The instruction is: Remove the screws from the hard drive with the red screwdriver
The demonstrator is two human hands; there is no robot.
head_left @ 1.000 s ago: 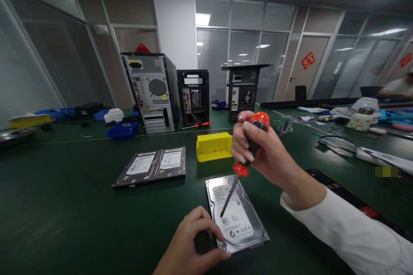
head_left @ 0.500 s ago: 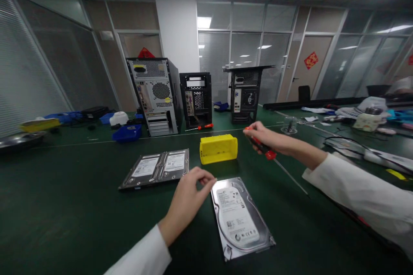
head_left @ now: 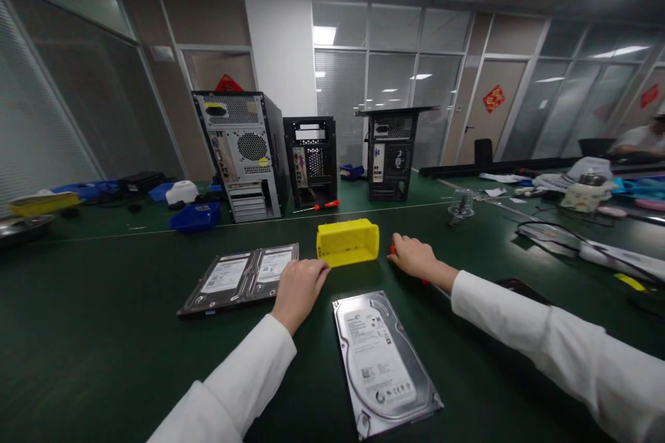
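My right hand (head_left: 415, 259) is wrapped over a screwdriver (head_left: 393, 249) low at the table, right of a yellow plastic bin (head_left: 348, 263). Red bits of its handle and part of the shaft show; my hand and sleeve cover the rest. My left hand (head_left: 300, 289) is at the bin's lower left corner, its fingers pressed together; whatever they may hold is hidden. Below the bin lies a silver hard drive (head_left: 384, 360) with a white label, label side up. Two more hard drives (head_left: 226, 277) lie side by side to the left, partly behind my left hand.
Computer cases (head_left: 249, 152) stand along the back, with another red screwdriver (head_left: 326, 205) before them. A blue tray (head_left: 194, 217) is at the left. A clear container (head_left: 461, 204), cables and papers lie to the right. Another person (head_left: 641, 135) sits at far right.
My left hand has moved up and away from the silver drive to the bin's corner. My right hand has lowered with the screwdriver toward the table beside the bin.
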